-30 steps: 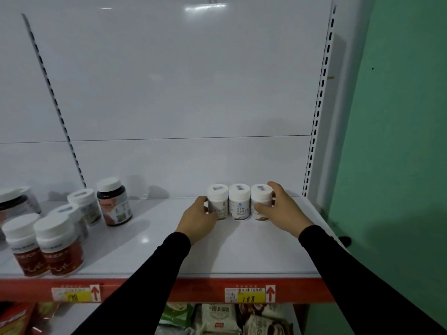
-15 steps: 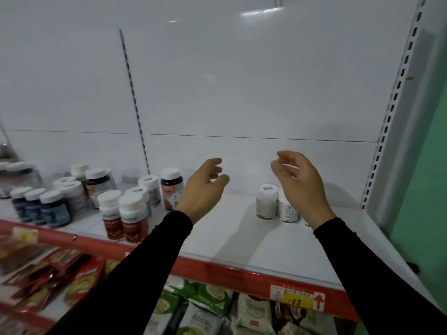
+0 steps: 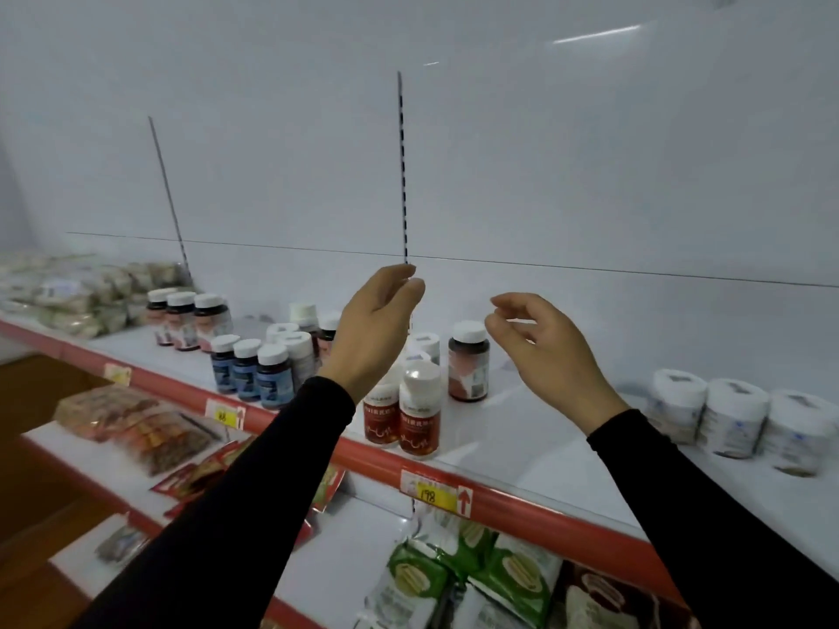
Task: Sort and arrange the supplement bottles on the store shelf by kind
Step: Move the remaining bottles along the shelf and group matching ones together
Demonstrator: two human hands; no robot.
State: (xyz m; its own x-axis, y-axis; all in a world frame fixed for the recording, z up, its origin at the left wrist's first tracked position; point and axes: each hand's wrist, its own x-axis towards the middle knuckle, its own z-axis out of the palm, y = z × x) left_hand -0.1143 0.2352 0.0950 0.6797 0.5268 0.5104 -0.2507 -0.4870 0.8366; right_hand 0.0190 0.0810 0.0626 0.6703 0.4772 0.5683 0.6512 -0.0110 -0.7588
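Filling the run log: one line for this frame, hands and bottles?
left hand: empty, raised | right hand: empty, raised | three white tubs: grouped, shelf right | red-label bottles: front edge

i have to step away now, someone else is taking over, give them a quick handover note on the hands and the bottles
Left hand: empty, raised above the shelf, no grip on anything.
Right hand: empty, raised, fingers loosely curled.
Done: three white tubs stand in a row at the right end. Three blue bottles sit in a row near the front edge, three dark bottles in a row behind them to the left.
Left: the middle cluster is mixed: two red-label bottles at the front, a brown bottle alone, white-capped ones behind the left hand.
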